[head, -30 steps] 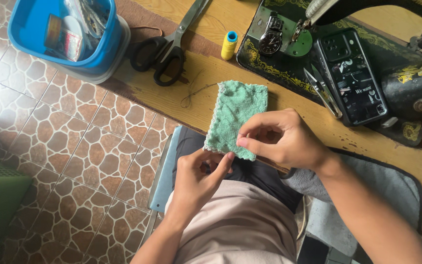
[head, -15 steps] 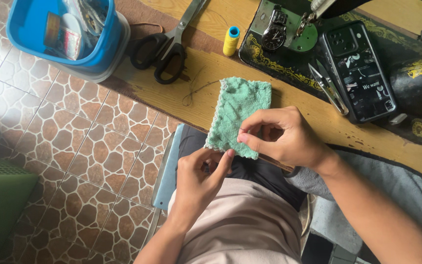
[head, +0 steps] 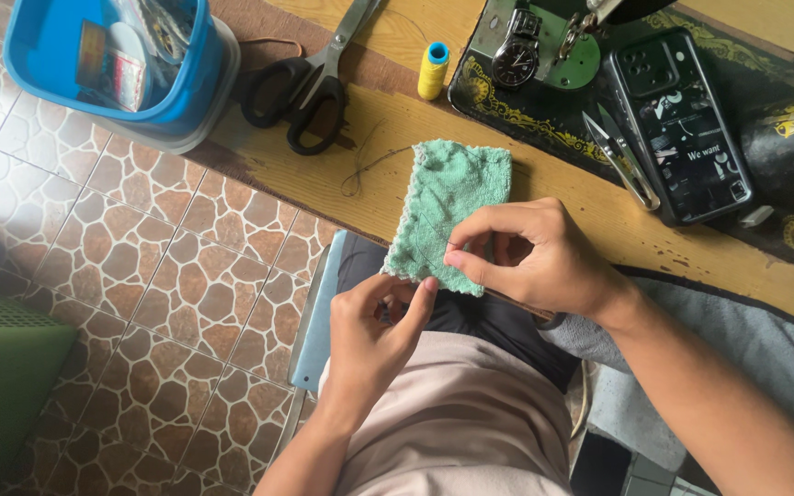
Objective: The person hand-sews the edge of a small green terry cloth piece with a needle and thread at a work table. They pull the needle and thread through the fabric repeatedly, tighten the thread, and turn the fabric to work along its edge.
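A small green terry cloth (head: 448, 208) with a stitched edge lies half on the wooden table (head: 590, 220), its near end hanging toward my lap. My right hand (head: 533, 259) pinches the cloth's near right edge between thumb and forefinger. My left hand (head: 374, 329) grips the near left corner from below, thumb up against the fabric. A loose dark thread (head: 365, 167) curls on the table just left of the cloth.
Black-handled scissors (head: 310, 83) and a yellow thread spool (head: 432, 70) lie at the table's far side. A black sewing machine base (head: 599, 101) carries a wristwatch (head: 516, 57), snips (head: 623, 158) and a phone (head: 684, 124). A blue bin (head: 117, 64) stands on the tiled floor. Grey fabric (head: 728, 340) drapes at right.
Both hands keep their hold on the cloth with only small finger shifts. The view has drifted slightly; nothing else has moved.
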